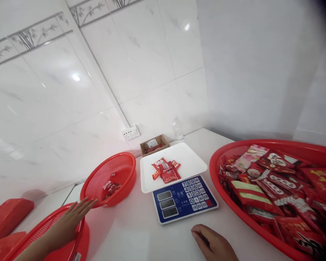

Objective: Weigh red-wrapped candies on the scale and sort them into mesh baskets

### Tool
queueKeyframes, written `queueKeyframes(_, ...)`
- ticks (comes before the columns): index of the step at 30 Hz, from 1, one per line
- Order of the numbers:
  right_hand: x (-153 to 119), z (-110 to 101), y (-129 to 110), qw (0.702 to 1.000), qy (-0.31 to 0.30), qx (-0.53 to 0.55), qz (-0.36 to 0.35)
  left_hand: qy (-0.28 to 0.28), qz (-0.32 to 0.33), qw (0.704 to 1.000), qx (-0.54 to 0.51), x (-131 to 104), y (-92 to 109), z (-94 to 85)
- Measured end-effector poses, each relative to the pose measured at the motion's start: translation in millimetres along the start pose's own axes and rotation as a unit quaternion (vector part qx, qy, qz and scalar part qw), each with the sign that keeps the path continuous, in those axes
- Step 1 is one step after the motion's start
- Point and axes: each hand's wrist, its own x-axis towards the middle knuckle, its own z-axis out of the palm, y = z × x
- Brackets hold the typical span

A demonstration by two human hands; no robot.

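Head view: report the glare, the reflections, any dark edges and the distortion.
Head view: small bright spots of glare on the tiled wall; head view: a pale reflection on the white table; head view: the upper right corner falls into black; head view: the scene looks tilted, and the large red basket on the right seems stretched toward the edge.

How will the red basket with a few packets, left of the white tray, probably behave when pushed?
The basket is probably light: its side looks thin and full of holes. Being wide and low, it would likely slide rather than tip. The packets lie loose, so they may shift.
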Motion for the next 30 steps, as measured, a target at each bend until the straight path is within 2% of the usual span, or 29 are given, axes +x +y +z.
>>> queueKeyframes(5, -2, -1, -5, 1.000, -0.004, 0.004, 0.015, 0.013, -0.009, 0.999, -0.034, 12, -7, 0.5)
queueKeyframes(11, 0, 2, -1, 1.000, 0.000, 0.009, 0.016, 0.005, 0.019, 0.997, -0.073, 27, 5, -18.5)
queueKeyframes(15, -1, 2, 0, 1.000, 0.002, 0.027, 0.016, 0.005, 0.002, 0.996, -0.085, 32, 7, -18.6)
queueKeyframes(19, -2, 1, 1, 0.999, 0.013, 0.049, 0.014, 0.013, -0.024, 0.995, -0.095, 33, 4, -14.5)
queueKeyframes(22, -2, 0, 1, 0.999, 0.019, 0.043, 0.014, 0.017, -0.074, 0.990, -0.116, 31, -3, -8.8)
queueKeyframes(27, -1, 0, 4, 0.999, -0.001, 0.045, -0.002, 0.036, -0.177, 0.969, -0.171, 28, -26, 14.9)
queueKeyframes(30, -1, 2, 10, 0.999, -0.003, 0.041, -0.010, 0.058, -0.216, 0.960, -0.166, 31, -40, 28.1)
